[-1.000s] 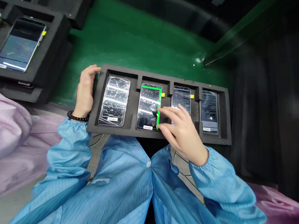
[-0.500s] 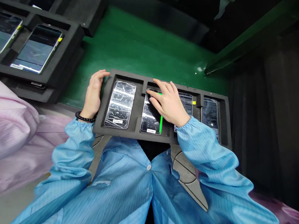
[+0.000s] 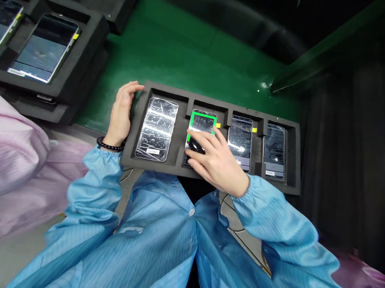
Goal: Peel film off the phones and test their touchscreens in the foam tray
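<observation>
A black foam tray (image 3: pixel 178 167) lies in front of me with several smartphones in its slots. My left hand (image 3: pixel 121 114) rests along the tray's left end, fingers stretched toward its far corner. Over the second smartphone (image 3: pixel 202 121) is my right hand (image 3: pixel 213 158), fingers spread and a fingertip at the glass. A green band runs along the top and left of that screen; the hand hides its lower part. To the left sits a smartphone under wrinkled clear film (image 3: pixel 157 129). Two more, a third smartphone (image 3: pixel 240 140) and a fourth smartphone (image 3: pixel 274 144), show lines of text.
More foam trays (image 3: pixel 84 56) with smartphones are stacked at the upper left on the green table (image 3: pixel 185 44). A person's pink sleeve (image 3: pixel 13 164) is close on my left. Dark curtain-like fabric (image 3: pixel 350 139) hangs at the right.
My right hand has moved down the second smartphone's screen. The green there has gone from a strip on the right edge to a band along the top and left. My left hand stays at the tray's end.
</observation>
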A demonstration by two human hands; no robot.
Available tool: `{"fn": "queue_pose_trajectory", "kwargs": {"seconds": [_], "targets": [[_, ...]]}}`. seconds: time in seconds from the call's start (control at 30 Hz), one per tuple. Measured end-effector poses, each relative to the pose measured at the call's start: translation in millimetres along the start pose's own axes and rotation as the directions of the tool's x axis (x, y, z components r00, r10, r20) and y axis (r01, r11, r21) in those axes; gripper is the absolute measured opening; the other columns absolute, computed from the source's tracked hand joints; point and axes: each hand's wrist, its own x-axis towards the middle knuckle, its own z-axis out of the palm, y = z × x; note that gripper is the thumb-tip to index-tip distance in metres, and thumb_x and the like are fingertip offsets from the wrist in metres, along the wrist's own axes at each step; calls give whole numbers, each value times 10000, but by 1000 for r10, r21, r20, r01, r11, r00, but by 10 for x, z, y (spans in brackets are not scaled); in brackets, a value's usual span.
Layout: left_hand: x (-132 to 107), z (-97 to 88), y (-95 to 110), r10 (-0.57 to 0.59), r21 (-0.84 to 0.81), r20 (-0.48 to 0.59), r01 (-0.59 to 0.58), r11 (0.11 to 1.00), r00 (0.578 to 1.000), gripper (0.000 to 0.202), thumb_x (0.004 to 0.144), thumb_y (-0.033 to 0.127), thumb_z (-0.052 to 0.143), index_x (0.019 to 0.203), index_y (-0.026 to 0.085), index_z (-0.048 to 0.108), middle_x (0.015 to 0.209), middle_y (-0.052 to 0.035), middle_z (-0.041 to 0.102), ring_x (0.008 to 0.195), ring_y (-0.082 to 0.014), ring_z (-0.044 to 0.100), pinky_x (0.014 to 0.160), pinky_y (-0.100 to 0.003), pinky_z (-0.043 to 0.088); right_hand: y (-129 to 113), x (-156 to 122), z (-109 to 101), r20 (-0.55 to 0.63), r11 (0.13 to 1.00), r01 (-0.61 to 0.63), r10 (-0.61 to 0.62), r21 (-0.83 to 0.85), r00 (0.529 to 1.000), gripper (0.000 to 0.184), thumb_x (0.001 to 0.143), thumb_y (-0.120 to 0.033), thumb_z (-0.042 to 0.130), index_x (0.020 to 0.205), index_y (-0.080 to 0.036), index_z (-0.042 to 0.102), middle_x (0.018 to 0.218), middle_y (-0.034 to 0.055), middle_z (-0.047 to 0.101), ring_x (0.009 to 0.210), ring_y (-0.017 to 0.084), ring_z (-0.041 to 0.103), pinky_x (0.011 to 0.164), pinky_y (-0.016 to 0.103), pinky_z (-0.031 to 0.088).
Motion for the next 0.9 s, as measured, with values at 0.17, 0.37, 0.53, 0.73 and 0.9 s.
{"fn": "queue_pose_trajectory", "kwargs": {"seconds": [0.17, 0.37, 0.53, 0.73, 0.9], "targets": [[1, -9, -25, 19, 8, 5, -19, 1000, 1000, 597, 1009, 631, 333, 1225, 170, 644, 1429, -103, 515, 1414, -214, 404, 1218, -360, 330, -120, -108, -12, 11, 991, 45, -46, 129, 999, 370, 1034, -354, 419, 1024, -225, 765, 1497, 90, 528, 1345, 248, 500, 1209, 568, 302], [2, -10, -11, 16, 28, -1, -16, 999, 1000, 594, 1002, 642, 344, 1214, 181, 653, 1429, -94, 521, 1399, -201, 419, 1202, -343, 347, 134, -71, -144, -40, 995, -54, 58, 84, 998, 344, 1025, -357, 434, 1225, -222, 679, 1536, 109, 472, 1394, 269, 443, 1215, 571, 277], [0, -7, -8, 14, 11, 0, -14, 1000, 1000, 581, 1007, 630, 362, 1219, 179, 661, 1430, -107, 518, 1408, -230, 416, 1204, -377, 345, 313, -114, -198, 94, 999, -24, 21, 27, 995, 724, 826, -326, 753, 1473, -226, 443, 1628, 150, 303, 1479, 334, 325, 1219, 627, 238], [-9, 11, 8, 31, 54, -16, -31, 998, 999, 496, 1000, 626, 365, 1233, 304, 662, 1416, -32, 550, 1405, -224, 432, 1210, -372, 347, 394, -115, -188, 158, 1000, -24, 25, -9, 987, 1023, 706, -276, 835, 1558, -211, 271, 1643, 185, 252, 1490, 373, 295, 1212, 662, 203], [-22, 8, -23, 55, 59, 14, -56, 997, 998, 479, 1004, 613, 358, 1294, 348, 632, 1434, -11, 534, 1430, -223, 398, 1244, -390, 302, 442, -84, -154, 102, 1000, 7, -6, -8, 995, 997, 736, -356, 770, 1567, -204, 240, 1652, 182, 232, 1485, 385, 299, 1218, 662, 168]]}}
